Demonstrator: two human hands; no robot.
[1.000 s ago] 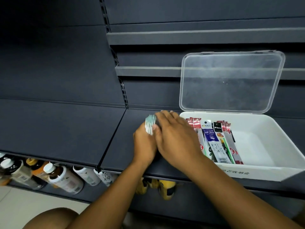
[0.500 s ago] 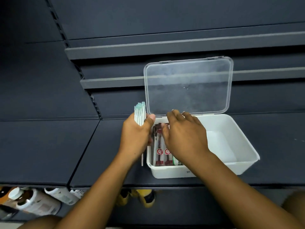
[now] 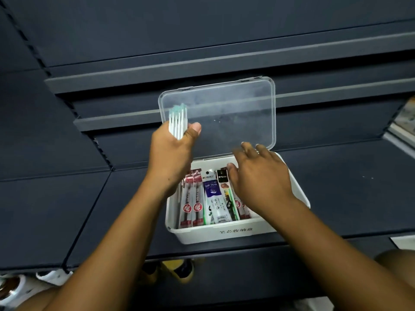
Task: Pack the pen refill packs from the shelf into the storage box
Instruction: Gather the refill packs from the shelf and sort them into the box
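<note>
A white storage box (image 3: 224,232) stands on the dark shelf (image 3: 67,209) near the middle of the view, with printed characters on its front wall. Its clear lid (image 3: 224,113) is hinged open and stands upright at the box's twelve o'clock edge. Refill packs lie lengthwise side by side in the left half of the box. Two red packs (image 3: 190,198) lie at nine o'clock, a blue-and-white pack (image 3: 212,194) marked DM-2018 is next to them, and a black-topped pack (image 3: 224,182) lies toward the centre. More red packaging shows under the right wrist. The left hand (image 3: 170,158) is raised at about ten o'clock from the box, in front of the lid's left corner. Its fingers and thumb are curled round a bundle of pen refills (image 3: 178,122), white tubes with teal tips pointing up toward twelve. The right hand (image 3: 258,176) hovers over the box's right half, at about two o'clock from its centre, fingers spread and loosely extended, holding nothing. Its thumb tip is just beside the top of the black-topped pack, and I cannot tell whether they touch. Below the shelf edge, bottles (image 3: 13,286) show at seven o'clock of the view and a yellow item (image 3: 179,268) at six.
</note>
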